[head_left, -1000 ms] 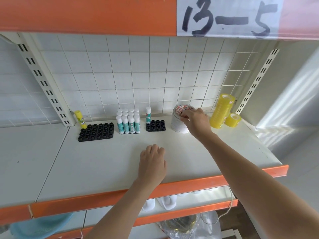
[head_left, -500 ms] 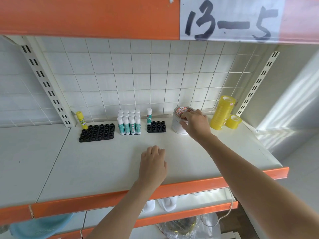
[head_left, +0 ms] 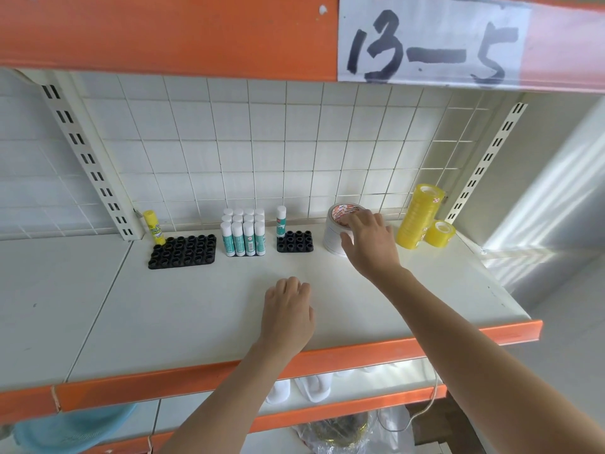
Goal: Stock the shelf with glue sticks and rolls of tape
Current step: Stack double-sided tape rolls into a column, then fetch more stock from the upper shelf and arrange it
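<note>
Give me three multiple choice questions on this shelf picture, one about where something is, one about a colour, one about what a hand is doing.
1. Where does the yellow glue stick stand?
A. At the back left corner of the big black tray
B. In the small black tray
C. On top of the tall stack of tape

2. What colour is the tall stack of tape at the right end of the shelf?
A. Blue
B. Yellow
C. Black

3. What is the right hand doing?
A. Hanging below the shelf
B. Lifting a glue stick
C. Resting on the white roll of tape

Answers: 1 A, it stands upright at that tray's far left corner. 2 B, the stack is clear yellow. 3 C, its fingers lie over the roll's top and its thumb against the side.
</note>
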{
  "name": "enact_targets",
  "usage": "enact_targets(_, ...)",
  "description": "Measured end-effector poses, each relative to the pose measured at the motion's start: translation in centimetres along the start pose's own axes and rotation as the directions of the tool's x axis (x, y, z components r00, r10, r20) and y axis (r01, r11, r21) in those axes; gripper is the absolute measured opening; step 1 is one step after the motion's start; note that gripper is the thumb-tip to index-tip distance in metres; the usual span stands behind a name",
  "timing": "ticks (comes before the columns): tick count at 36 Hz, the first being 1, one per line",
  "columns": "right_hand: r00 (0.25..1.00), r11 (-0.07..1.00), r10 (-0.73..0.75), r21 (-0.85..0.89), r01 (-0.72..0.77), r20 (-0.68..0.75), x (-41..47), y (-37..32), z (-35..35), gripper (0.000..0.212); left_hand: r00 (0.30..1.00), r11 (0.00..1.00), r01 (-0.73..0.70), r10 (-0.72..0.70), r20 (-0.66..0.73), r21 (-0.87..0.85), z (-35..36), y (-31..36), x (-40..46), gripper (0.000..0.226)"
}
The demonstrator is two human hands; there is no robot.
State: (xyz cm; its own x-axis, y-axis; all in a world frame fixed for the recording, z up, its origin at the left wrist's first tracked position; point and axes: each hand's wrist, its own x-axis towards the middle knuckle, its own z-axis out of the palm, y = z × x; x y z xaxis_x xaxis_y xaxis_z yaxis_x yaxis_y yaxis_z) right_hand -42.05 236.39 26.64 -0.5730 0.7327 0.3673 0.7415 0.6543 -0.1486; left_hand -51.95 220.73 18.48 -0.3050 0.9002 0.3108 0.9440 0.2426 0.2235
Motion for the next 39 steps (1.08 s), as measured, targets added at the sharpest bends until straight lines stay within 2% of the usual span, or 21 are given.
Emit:
enact_targets(5, 0.998, 0.998, -0.047, 0.045, 0.045, 0.044, -1.9, 0.1, -0.3, 0.036, 0.999, 1.0, 0.009, -0.009, 0.045, 0.008, -0.4, 0.0, 0.0, 0.012)
enact_targets(11, 0.991, 0.981, -0.128, 0.15, 0.122, 0.031, -3.5, 0.2, -0.5, 0.036, 0.956, 0.989, -0.005, -0.039, 0.29, 0.149, -3.2, 1.2, 0.8, 0.022)
enact_targets(14, 0.987, 0.97, -0.16, 0.19, 0.153, 0.022, -3.9, 0.0, -1.0, 0.039, 0.946, 0.986, 0.015, -0.068, 0.318, 0.168, -5.2, 1.5, 1.1, 0.021)
enact_targets(21, 0.968, 0.94, -0.251, 0.239, 0.243, 0.002, -4.0, -1.7, -4.0, 0.046, 0.986, 0.985, 0.12, -0.132, 0.098, 0.127, -11.7, 1.0, 0.6, 0.02)
enact_targets(26, 0.941, 0.922, -0.335, 0.22, 0.318, 0.043, -4.9, -4.3, -7.8, 0.049, 0.981, 0.979, 0.165, -0.175, 0.079, 0.119, -17.4, 1.1, -0.4, 0.023)
enact_targets(29, 0.928, 0.909, -0.373, 0.206, 0.361, 0.02, -5.5, -6.0, -10.4, 0.05, 0.985, 0.979, 0.165, -0.171, 0.035, 0.118, -20.6, 1.1, -1.3, 0.022)
enact_targets(39, 0.88, 0.886, -0.359, 0.181, 0.426, -0.31, -9.5, -12.0, -17.7, 0.038, 0.996, 0.992, 0.043, -0.033, -0.082, 0.116, -29.3, 1.1, -5.8, 0.022)
